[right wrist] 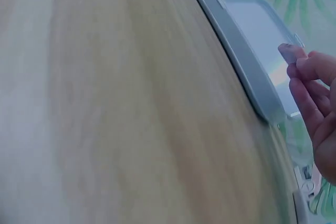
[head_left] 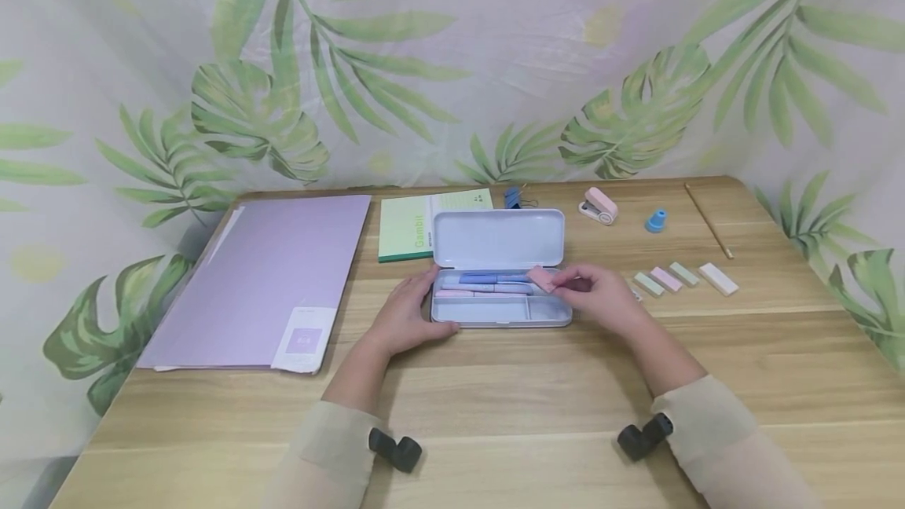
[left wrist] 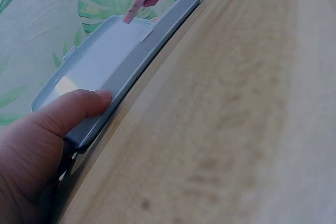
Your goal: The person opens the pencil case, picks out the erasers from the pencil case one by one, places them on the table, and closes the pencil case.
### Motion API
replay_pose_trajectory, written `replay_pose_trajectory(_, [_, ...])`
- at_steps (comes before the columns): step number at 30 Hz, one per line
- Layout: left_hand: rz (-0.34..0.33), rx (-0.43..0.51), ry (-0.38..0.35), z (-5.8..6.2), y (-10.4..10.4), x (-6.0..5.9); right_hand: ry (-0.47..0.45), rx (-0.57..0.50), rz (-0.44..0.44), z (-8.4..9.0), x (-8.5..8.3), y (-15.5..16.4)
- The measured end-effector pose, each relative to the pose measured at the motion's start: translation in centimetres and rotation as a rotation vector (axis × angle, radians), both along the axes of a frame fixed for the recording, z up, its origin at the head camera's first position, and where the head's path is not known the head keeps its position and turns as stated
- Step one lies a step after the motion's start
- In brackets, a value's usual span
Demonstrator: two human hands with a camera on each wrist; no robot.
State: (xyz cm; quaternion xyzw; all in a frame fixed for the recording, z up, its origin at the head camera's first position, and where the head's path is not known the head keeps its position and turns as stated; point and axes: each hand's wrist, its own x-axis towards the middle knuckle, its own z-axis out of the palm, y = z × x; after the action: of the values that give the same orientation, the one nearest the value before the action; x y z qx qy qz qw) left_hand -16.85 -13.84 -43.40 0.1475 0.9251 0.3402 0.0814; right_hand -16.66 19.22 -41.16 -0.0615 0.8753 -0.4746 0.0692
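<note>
An open light-blue pencil case [head_left: 481,310] lies on the table with its lid [head_left: 498,239] raised at the back. My left hand [head_left: 408,313] grips the case's left end, and the thumb [left wrist: 86,106] lies against its front edge in the left wrist view. Over the right part of the case, my right hand [head_left: 601,297] pinches a pink eraser [head_left: 542,279] between thumb and fingers. Inside the case, a blue pen [head_left: 488,278] lies at the back, with a paler blue pen [head_left: 491,288] and a pink pen [head_left: 474,294] in front of it.
Several erasers [head_left: 666,279] lie to the right. Behind them are a pencil [head_left: 709,221], a blue cone-shaped item [head_left: 656,221] and a pink stapler [head_left: 599,206]. A green notebook [head_left: 403,228] and binder clips [head_left: 514,198] sit behind the case; a purple folder [head_left: 269,273] lies left.
</note>
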Motion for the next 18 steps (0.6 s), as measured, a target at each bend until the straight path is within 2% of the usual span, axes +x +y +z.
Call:
replay_pose_trajectory(6, [0.003,-0.011,-0.005,0.0,0.0,0.1,-0.002,-0.067,-0.008,-0.6,0.5,1.6])
replay_pose_trajectory(9, [0.005,-0.017,-0.014,0.0,0.0,0.2,-0.017,-0.090,-0.043,-0.5,1.0,2.4])
replay_pose_trajectory(15, [0.000,-0.011,-0.001,-0.1,0.1,0.1,0.073,-0.050,-0.111,-0.4,2.6,5.6])
replay_pose_trajectory(18, [-0.002,-0.013,0.002,0.0,0.0,0.0,0.075,-0.046,-0.140,-0.3,3.6,7.9])
